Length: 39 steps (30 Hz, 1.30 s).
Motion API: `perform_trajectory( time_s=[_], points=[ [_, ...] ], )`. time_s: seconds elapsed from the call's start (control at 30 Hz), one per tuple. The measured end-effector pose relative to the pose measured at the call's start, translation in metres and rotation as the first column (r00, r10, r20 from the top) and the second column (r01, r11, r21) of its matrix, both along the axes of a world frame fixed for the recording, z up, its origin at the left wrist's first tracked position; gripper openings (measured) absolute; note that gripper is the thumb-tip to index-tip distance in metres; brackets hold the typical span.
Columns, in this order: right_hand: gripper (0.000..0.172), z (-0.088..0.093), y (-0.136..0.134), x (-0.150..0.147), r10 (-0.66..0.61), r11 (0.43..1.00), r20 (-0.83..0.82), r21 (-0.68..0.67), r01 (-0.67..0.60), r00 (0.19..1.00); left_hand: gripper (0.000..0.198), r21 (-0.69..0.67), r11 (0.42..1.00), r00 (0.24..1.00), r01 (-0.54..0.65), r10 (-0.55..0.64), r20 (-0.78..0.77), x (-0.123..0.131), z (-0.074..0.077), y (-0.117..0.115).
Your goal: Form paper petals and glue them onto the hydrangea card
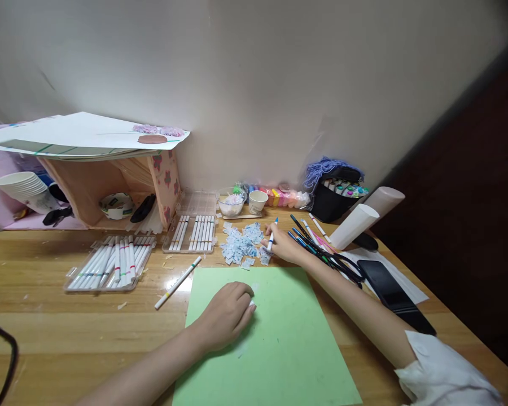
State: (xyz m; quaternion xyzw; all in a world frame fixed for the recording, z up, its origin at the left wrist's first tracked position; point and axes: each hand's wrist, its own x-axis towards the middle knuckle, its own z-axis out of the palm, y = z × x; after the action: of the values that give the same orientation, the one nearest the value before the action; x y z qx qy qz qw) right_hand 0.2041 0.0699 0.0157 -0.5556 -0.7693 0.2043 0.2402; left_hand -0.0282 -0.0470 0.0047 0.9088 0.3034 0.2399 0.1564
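On the green sheet of paper rests my left hand, its fingers curled together. A small bit of white shows at its fingertips, too little to name. My right hand reaches to the far edge of the sheet and holds a white marker upright, its blue tip up. Its fingertips touch the right side of a pile of pale blue and white paper scraps. Another white marker, with a yellow band, lies on the table left of the sheet.
Two plastic cases of markers, one nearer and one farther, lie at left. Behind the scraps stand a glass bowl and a paper cup. At right are pens, scissors, white rolls and a black phone.
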Motion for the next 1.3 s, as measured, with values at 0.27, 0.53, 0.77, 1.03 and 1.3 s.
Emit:
perform_trajectory(
  time_s=[0.27, 0.53, 0.77, 1.03, 1.3],
  points=[
    [0.034, 0.007, 0.014, -0.021, 0.184, 0.976, -0.213, -0.073, -0.204, 0.959, 0.025, -0.003, 1.0, 1.0, 0.002, -0.002, -0.01, 0.0, 0.0, 0.0],
    [0.039, 0.012, 0.003, 0.014, 0.19, 0.971, -0.018, -0.143, -0.191, 0.982, 0.024, 0.006, 1.0, 1.0, 0.006, -0.006, -0.03, 0.0, -0.001, 0.001],
    [0.015, 0.009, 0.016, -0.035, 0.07, 0.997, -0.209, 0.024, -0.067, 0.975, 0.025, -0.01, 0.999, 0.998, -0.052, 0.052, 0.022, -0.001, -0.001, 0.0],
    [0.013, 0.027, -0.054, -0.027, 0.322, 0.946, -0.265, 0.059, -0.319, 0.909, 0.038, -0.398, 0.82, 0.776, -0.412, 0.544, 0.319, -0.008, -0.005, 0.016],
    [0.02, -0.02, -0.1, -0.022, 0.27, 0.963, -0.163, 0.061, -0.263, 0.949, 0.038, -0.499, 0.765, 0.73, -0.407, 0.601, 0.326, -0.006, -0.006, 0.019]
  ],
)
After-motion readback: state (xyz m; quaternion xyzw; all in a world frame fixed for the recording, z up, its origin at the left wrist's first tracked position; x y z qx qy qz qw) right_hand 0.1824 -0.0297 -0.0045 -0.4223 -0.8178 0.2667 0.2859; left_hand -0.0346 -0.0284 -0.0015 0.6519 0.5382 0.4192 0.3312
